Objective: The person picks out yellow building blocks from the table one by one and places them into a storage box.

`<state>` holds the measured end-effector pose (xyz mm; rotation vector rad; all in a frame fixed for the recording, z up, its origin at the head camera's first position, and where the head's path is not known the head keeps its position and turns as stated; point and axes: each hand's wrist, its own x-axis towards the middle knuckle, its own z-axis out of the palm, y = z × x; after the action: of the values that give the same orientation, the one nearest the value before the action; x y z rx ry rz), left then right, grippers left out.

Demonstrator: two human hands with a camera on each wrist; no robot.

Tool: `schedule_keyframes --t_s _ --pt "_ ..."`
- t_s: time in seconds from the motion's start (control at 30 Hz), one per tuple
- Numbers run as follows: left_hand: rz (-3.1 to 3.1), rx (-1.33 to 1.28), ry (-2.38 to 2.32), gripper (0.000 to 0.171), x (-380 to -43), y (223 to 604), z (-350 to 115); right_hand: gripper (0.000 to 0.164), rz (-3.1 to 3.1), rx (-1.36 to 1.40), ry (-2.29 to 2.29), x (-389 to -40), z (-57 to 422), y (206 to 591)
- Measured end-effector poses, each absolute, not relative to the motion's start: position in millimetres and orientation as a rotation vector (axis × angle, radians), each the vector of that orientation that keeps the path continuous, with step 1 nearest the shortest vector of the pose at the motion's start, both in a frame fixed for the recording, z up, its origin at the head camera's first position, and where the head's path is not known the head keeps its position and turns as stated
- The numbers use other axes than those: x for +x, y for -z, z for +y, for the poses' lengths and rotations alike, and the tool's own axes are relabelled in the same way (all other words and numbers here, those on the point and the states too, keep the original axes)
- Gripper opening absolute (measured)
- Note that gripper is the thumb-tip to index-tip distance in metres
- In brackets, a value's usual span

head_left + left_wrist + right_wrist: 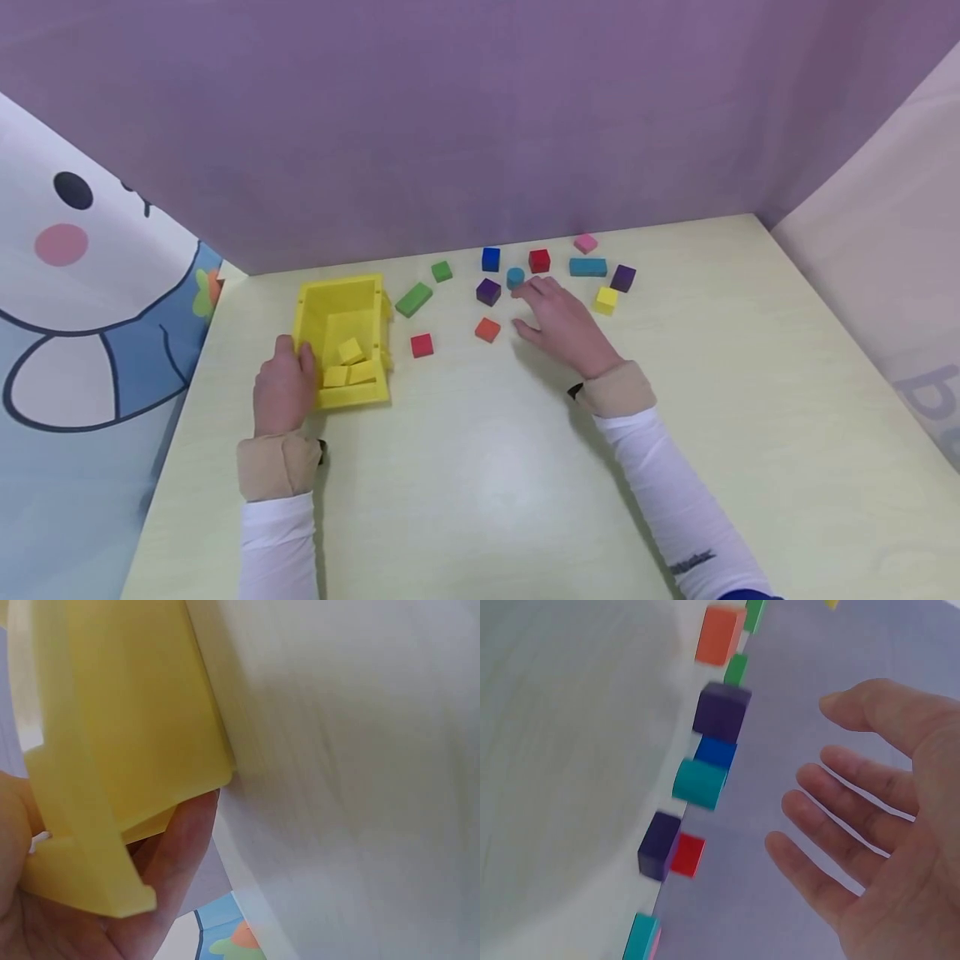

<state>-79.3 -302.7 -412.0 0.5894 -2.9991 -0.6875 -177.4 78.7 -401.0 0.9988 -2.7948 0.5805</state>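
Note:
A yellow plastic bin [341, 283] lies at the left of the table with several yellow blocks [349, 351] in its near end. My left hand [285, 385] grips the bin's left side, the thumb over the rim; the left wrist view shows the fingers [184, 855] curled below that rim. My right hand [558, 325] hovers over the table, fingers spread and nothing in them. Nearest to its fingertips is a teal cylinder [515, 277]. Around it are a purple cube [488, 292], a red cube [539, 261], a blue cube [491, 259] and an orange block [487, 330].
Right of the right hand sit a yellow cube [606, 300], a purple block [623, 277], a teal bar [588, 267] and a pink block [586, 242]. Two green blocks [414, 299] and a red block [422, 345] lie beside the bin. A purple wall [480, 125] bounds the table's back.

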Motion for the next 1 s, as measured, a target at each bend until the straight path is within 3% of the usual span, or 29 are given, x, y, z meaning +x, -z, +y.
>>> schedule_keyframes --t_s 0.67,1.0 --pt "-3.017 0.62 0.713 0.05 -74.2 416.3 -305.7 0.042 -2.944 0.623 -0.59 -191.4 122.2 406.4" --pt "-3.0 0.588 0.714 0.049 -78.0 414.5 -303.6 0.052 -3.056 0.468 -0.637 -197.9 147.6 408.4"
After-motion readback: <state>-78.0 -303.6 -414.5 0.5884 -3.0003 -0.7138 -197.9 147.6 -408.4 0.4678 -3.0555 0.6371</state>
